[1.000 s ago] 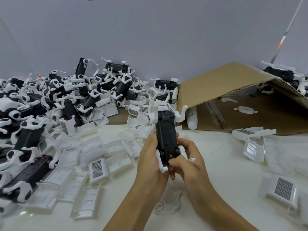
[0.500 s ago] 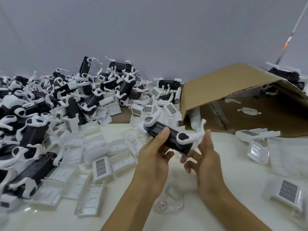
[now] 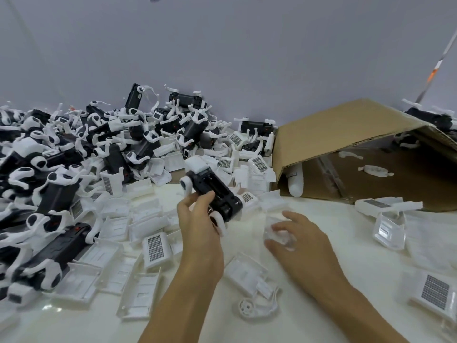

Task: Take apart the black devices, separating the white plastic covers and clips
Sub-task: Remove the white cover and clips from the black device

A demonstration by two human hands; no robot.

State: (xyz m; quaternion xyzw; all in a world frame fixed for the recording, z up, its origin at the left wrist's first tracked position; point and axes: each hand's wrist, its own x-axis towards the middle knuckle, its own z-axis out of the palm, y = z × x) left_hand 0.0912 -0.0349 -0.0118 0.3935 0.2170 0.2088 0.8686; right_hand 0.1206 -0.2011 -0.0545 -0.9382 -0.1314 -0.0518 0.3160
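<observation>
Nearest, just below and between the two grips on the white desk (image 3: 371, 280): a round white clip (image 3: 257, 306) with a holed hub, and touching it a flat white cover (image 3: 244, 271) lying face up. Left grip (image 3: 200, 219) curled round the lower end of a black device (image 3: 214, 191), thumb on its near side, fingers behind; device held off the desk, tilted up and away to the left, a white block capping its far end and white curved clips still on both ends. Right grip (image 3: 294, 237) beside it to the right, apart from the device, fingers bent over a small clear-white plastic piece (image 3: 278, 235); blurred, so cannot tell whether pinched or only touched. Left of the left grip: a spread of loose white covers (image 3: 138, 243), some showing a dark dotted label square; no readable writing on any of them. Right of the right grip: more label-bearing covers (image 3: 435, 292), print too small to read. Farther left and beyond: a large heap of black devices (image 3: 74, 157) with white clips still attached, red dots on a few bodies. Beyond the right grip: an open brown cardboard box (image 3: 333, 134) lying on its side, a few white clips inside, one more black device resting on top of it at far right. Behind everything, a plain grey wall (image 3: 222, 45).
</observation>
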